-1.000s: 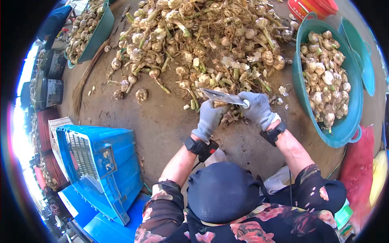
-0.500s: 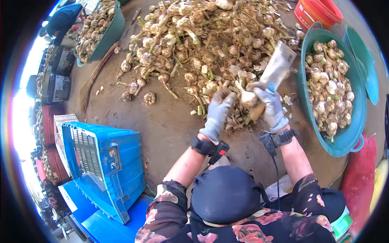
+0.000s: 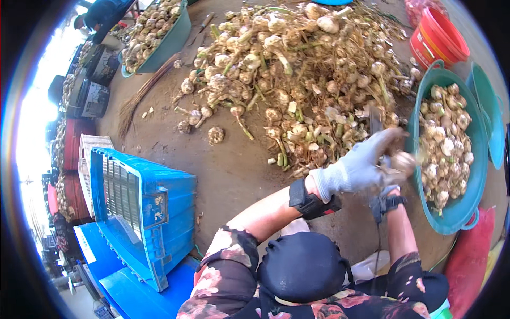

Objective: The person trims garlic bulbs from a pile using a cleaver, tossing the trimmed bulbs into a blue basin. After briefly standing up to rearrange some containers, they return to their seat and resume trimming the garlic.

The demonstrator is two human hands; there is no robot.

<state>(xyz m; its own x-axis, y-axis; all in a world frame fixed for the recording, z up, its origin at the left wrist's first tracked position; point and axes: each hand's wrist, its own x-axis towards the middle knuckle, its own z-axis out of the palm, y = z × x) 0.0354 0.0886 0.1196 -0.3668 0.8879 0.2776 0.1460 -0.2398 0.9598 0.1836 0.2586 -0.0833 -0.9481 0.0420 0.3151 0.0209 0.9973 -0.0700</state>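
Note:
My left hand (image 3: 353, 167), in a pale grey glove with soiled fingertips, reaches across to the right in front of my other hand. Its fingers are closed around a garlic bulb (image 3: 402, 162), blurred by motion, near the rim of a teal basin (image 3: 417, 178). Trimmed garlic bulbs (image 3: 443, 151) fill much of that basin. Of my right hand (image 3: 392, 190) only a bit of glove shows; the left covers the rest. Beyond the two hands a cleaver (image 3: 375, 121) rises, its blade blurred and seen nearly edge-on, its handle hidden in my right hand.
A big heap of garlic with stalks (image 3: 297, 69) lies ahead on the floor. To the left are a blue crate (image 3: 175, 212) on its side, a straw broom (image 3: 143, 95) and another garlic-filled tub (image 3: 164, 50). Red buckets (image 3: 438, 40) stand at the far right, a red sack (image 3: 470, 260) nearer.
My left hand has swung right with the garlic bulb, from beside the heap to the teal basin's edge. My right hand has dropped lower, and the cleaver has turned nearly edge-on.

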